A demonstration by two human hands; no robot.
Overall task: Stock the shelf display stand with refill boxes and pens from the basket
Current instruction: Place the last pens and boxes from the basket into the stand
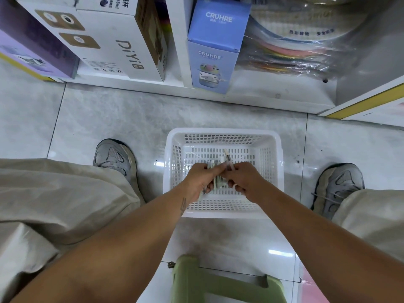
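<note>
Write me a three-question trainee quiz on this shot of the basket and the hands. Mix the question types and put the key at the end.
1. True or false: the white basket stands on a shelf.
2. What does the left hand hold? A) a bundle of pale green pens B) a blue box C) nothing
3. Fill in: the right hand pinches a single ____ above the basket.

Key
1. False; it stands on the tiled floor, between the two shoes.
2. A
3. Pen; its pale tip points toward the blue box on the bottom shelf.
</note>
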